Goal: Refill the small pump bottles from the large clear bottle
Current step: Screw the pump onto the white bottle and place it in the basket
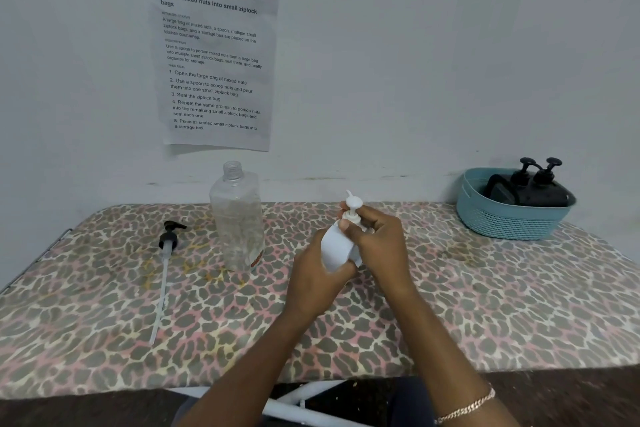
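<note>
Right hand [375, 236] is gripping the neck and pump collar of a small white pump bottle [337, 248], fingers wrapped around the top; left hand [320, 282] is clasping the bottle's lower body from beneath. Bottle is being held tilted, just above the bench [485, 305], with its white pump head [353, 201] pointing up and away. Whether the collar is being tightened or loosened cannot be told.

Progress, as judged: large clear bottle [239, 218] is standing upright on the bench to the left of the hands, uncapped, and looking almost empty, only a film or residue showing. Its black pump [169, 236], with long dip tube, is lying flat on the bench further left, well apart from it. Two black pump bottles [535, 185] are sitting in a blue basket [505, 222] at the far right corner of the bench. This suggests those two are already dealt with and the white one is the last in hand, though fill levels are not visible.

Remaining, probably: finishing the white bottle's cap, setting it with the others, refitting the black pump.

Surroundings: printed sheet [213, 55] is hanging on the wall behind the bench, describing an unrelated job. Nothing is blocking the path between the hands and the basket; the clear bottle is standing near the left elbow line and could be knocked.
</note>
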`<action>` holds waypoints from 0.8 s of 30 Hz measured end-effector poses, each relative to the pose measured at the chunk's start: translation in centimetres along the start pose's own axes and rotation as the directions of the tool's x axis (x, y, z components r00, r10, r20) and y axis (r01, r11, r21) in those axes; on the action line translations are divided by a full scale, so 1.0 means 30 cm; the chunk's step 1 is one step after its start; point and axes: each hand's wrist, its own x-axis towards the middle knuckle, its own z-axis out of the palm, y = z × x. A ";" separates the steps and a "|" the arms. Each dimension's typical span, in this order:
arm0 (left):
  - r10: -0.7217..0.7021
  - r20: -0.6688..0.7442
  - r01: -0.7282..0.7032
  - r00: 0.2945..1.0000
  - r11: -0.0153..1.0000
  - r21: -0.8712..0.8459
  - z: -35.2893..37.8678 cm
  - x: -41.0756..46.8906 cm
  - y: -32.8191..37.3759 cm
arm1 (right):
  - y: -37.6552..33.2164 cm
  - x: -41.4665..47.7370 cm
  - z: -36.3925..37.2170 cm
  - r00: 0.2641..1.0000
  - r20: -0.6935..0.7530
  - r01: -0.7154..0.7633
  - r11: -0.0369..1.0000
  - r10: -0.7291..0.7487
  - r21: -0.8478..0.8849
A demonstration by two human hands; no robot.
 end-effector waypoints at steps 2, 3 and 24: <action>0.000 -0.012 0.000 1.000 1.000 -0.015 0.000 0.000 0.004 | 0.002 -0.031 0.038 0.992 -0.121 0.015 1.000 -0.018 -0.020; -0.002 -0.016 0.002 1.000 1.000 -0.022 0.001 0.000 0.006 | 0.004 -0.043 0.057 0.984 -0.175 0.026 0.999 -0.033 -0.040; 0.023 -0.014 -0.022 1.000 0.999 0.030 0.001 -0.001 -0.007 | -0.004 -0.022 0.016 0.993 -0.118 0.037 0.997 -0.028 0.070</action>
